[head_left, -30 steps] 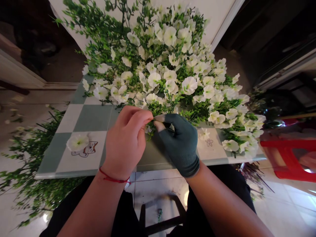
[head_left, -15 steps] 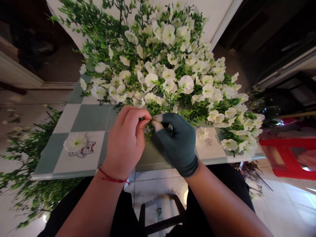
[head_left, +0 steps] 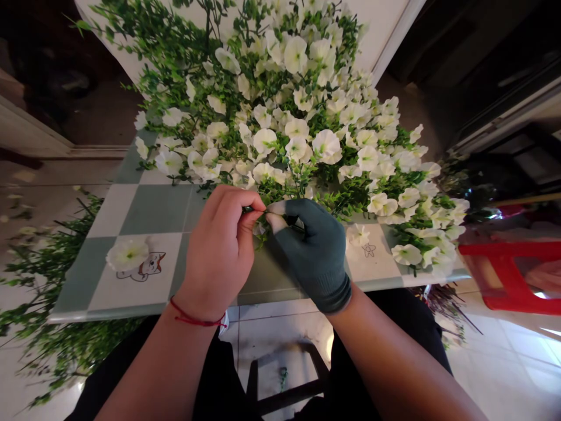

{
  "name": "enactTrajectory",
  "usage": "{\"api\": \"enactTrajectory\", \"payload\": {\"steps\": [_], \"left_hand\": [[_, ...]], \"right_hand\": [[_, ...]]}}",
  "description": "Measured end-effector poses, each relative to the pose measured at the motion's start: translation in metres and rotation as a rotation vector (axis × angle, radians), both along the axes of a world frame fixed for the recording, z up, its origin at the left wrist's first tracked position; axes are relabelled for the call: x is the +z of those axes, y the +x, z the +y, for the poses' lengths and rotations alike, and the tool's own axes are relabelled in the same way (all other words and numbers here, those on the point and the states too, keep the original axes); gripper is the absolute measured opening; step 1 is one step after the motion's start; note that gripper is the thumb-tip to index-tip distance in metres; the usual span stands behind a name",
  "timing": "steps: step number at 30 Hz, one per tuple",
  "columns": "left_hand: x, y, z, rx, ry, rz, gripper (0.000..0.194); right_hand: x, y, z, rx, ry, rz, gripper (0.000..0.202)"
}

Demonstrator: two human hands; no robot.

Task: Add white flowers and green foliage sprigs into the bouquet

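My bare left hand (head_left: pixel 222 245) and my right hand (head_left: pixel 311 251), in a dark green glove with pale fingertips, meet above the table edge. Both are closed in a pinch, fingertip to fingertip, on a thin green stem (head_left: pixel 265 211); the fingers hide most of it. Green leaves (head_left: pixel 260 238) show just under the fingertips. Directly beyond the hands lies a big heap of white flowers (head_left: pixel 298 149) with small green leaves, seemingly artificial. One loose white flower head (head_left: pixel 128 255) lies left of my left hand, another flower head (head_left: pixel 358 234) right of my right hand.
The table (head_left: pixel 151 209) has a green and white checked top with small drawings. Leafy green stems (head_left: pixel 100 336) spread at its left side, low down. A red plastic stool (head_left: pixel 517 275) stands at the right. Below, a dark frame (head_left: pixel 291 397) stands on the tiled floor between my legs.
The view has shifted slightly, so table and flowers sit a little further left. Both hands keep their pinch with hardly any movement against the table.
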State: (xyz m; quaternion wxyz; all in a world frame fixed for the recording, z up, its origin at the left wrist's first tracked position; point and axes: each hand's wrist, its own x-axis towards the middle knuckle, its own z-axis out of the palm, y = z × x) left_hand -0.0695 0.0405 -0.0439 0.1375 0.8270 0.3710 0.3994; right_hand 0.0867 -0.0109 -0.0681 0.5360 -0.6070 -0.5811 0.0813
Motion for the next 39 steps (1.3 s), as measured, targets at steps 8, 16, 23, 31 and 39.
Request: {"api": "enactTrajectory", "payload": {"steps": [8, 16, 23, 31, 39], "left_hand": [[-0.004, -0.003, 0.0, 0.038, 0.091, 0.076, 0.014], [0.001, -0.008, 0.002, 0.015, 0.086, 0.157, 0.016], [0.003, -0.012, 0.003, 0.056, 0.148, 0.166, 0.014], [0.006, -0.014, 0.001, 0.091, 0.234, 0.272, 0.014], [0.007, -0.012, -0.004, 0.124, 0.199, 0.315, 0.015]], "right_hand": [[0.0, 0.0, -0.002, 0.001, 0.0, -0.06, 0.014], [0.0, 0.0, -0.001, -0.008, -0.013, -0.143, 0.011], [-0.001, -0.003, 0.002, -0.004, -0.016, -0.093, 0.012], [-0.004, -0.002, 0.003, 0.024, -0.018, -0.065, 0.013], [-0.005, -0.002, 0.006, 0.041, 0.047, -0.167, 0.02]]}}
